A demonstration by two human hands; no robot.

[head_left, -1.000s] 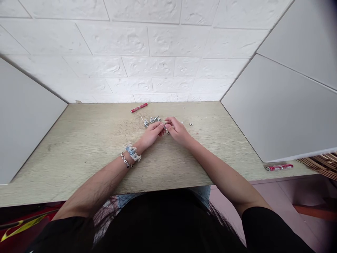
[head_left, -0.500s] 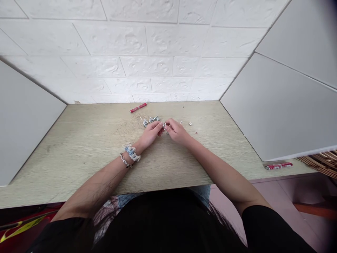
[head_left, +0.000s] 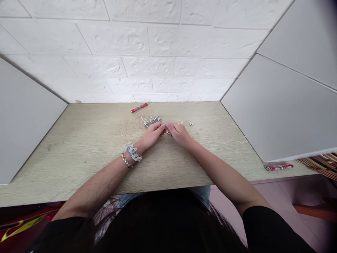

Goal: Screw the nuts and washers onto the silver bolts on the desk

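My left hand [head_left: 153,134] pinches a small silvery metal piece [head_left: 166,127], mostly covered by the fingertips. From the other side, my right hand [head_left: 179,133] has thumb and fingers closed at the same piece, so the two hands nearly touch. It looks like bolt hardware, but its exact shape is hidden. Just below the fingertips another bit of metal [head_left: 168,132] shows. Behind my left hand stand bolts with nuts and washers [head_left: 146,122], beside more metal bolts [head_left: 156,119]. A loose nut [head_left: 191,124] lies to the right of my right hand.
A red tube-like stick [head_left: 139,107] lies near the white brick-patterned wall [head_left: 137,66]. Another red one [head_left: 279,167] is at the tabletop's right front edge, by a wicker basket [head_left: 322,163]. Grey panels [head_left: 295,116] flank the wooden tabletop [head_left: 92,151] on both sides.
The fingertips of both hands have shifted slightly around the small metal piece, and my right fingers sit a little lower. The view has moved slightly. The loose bolts and nut stay put.
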